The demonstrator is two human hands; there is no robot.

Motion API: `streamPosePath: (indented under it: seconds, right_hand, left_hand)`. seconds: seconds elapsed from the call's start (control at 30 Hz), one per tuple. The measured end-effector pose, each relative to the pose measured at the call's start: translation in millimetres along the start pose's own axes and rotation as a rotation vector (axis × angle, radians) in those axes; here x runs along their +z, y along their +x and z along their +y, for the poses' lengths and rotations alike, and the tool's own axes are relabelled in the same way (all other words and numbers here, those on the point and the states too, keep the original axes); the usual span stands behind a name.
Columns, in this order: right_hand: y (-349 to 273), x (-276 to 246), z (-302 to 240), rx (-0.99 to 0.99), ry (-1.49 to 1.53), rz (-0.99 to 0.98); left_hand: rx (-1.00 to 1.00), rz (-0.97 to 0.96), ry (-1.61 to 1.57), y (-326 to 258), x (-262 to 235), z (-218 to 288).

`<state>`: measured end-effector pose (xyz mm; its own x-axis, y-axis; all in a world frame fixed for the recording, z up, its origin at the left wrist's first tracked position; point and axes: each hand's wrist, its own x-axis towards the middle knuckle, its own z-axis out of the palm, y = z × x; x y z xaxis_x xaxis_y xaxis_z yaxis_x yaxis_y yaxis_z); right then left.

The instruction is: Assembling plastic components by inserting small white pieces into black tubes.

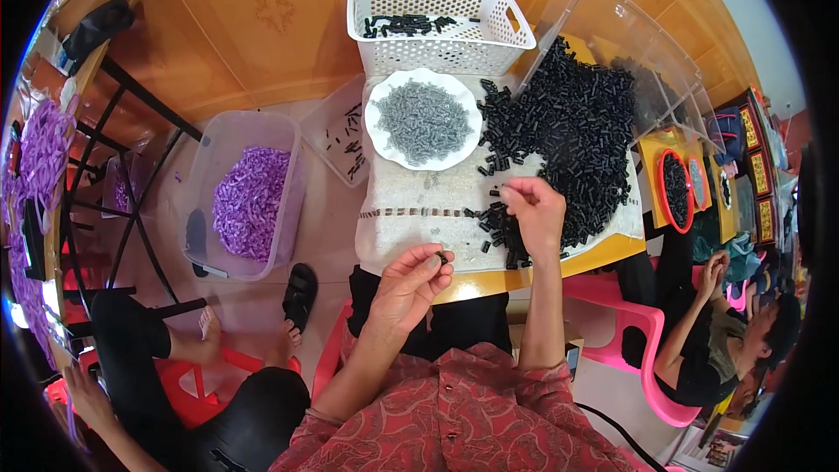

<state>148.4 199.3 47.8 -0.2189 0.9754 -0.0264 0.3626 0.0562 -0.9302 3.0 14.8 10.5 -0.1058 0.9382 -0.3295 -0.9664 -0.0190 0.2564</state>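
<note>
Near the table's front edge, my left hand (409, 287) pinches a small black tube (444, 258) between thumb and fingers, its end facing up. My right hand (539, 214) hovers to the right over the edge of a large heap of black tubes (585, 114). Its thumb and forefinger are pressed together; what they hold, if anything, is too small to make out. A white scalloped plate (377, 142) full of small clear pieces (424, 122) stands beyond my hands. Loose tubes lie on the pale cloth (402, 236) by my right fingertips.
At the back, a white perforated basket (446, 57) contains more black tubes. A clear bin (647, 35) lies tipped behind the heap. On the floor at left, a translucent tub (197, 210) holds purple strips (253, 201). People sit on both sides, one on a pink chair (651, 341).
</note>
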Motion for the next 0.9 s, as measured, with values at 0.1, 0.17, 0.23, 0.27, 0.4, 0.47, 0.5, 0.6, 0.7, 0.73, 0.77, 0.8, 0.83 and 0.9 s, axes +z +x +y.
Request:
streamPosePath:
  seconds: [0.1,0.17,0.23,0.27,0.4,0.47,0.5,0.6,0.7,0.73,0.77,0.8,0.83,0.9]
  right_hand:
    - [-30.9,1.8,-11.4,-0.037,0.22,-0.103]
    - [-46.5,3.5,-15.5,-0.021,0.22,-0.123]
    - [-59.0,6.9,-17.7,-0.116,0.252,-0.144]
    - [-63.0,6.9,-15.9,-0.166,0.241,-0.165]
    - [-78.7,11.0,-24.0,-0.236,0.177,-0.196]
    - [-84.0,13.9,-24.7,-0.259,0.174,-0.217]
    - [-86.5,15.6,-25.2,-0.284,0.169,-0.235]
    - [-93.6,19.4,-29.1,-0.282,0.166,-0.292]
    - [-97.8,24.7,-31.3,-0.259,0.21,-0.294]
    - [-98.2,25.0,-31.4,-0.259,0.21,-0.295]
    - [-98.5,25.2,-31.5,-0.256,0.204,-0.291]
    - [-98.8,25.3,-31.7,-0.254,0.198,-0.287]
    - [-98.7,25.2,-32.1,-0.254,0.199,-0.287]
    - [-98.3,24.1,-33.0,-0.259,0.17,-0.294]
  left_hand:
    - [0.016,0.007,0.015,-1.2,1.0,-1.8]
    - [0.026,0.021,0.026,-1.5,2.5,-2.3]
    - [0.038,0.025,0.042,-2.4,4.3,-1.8]
    - [0.039,0.03,0.042,-2.6,4.7,-2.0]
    - [0.067,0.001,0.018,-3.3,3.5,-1.1]
    - [0.07,-0.011,0.015,-3.2,2.6,-1.5]
    - [0.074,-0.017,0.008,-3.4,2.4,-2.0]
    - [0.078,-0.033,-0.007,-3.2,2.0,-2.7]
    - [0.096,-0.057,-0.016,-2.7,1.8,-3.9]
    - [0.11,-0.07,-0.018,-2.6,1.8,-4.1]
    - [0.111,-0.069,-0.018,-2.7,1.5,-3.9]
    - [0.108,-0.077,-0.008,-2.8,1.2,-3.8]
    - [0.105,-0.083,0.002,-2.8,0.7,-3.7]
    - [0.106,-0.1,0.001,-2.8,-0.4,-3.8]
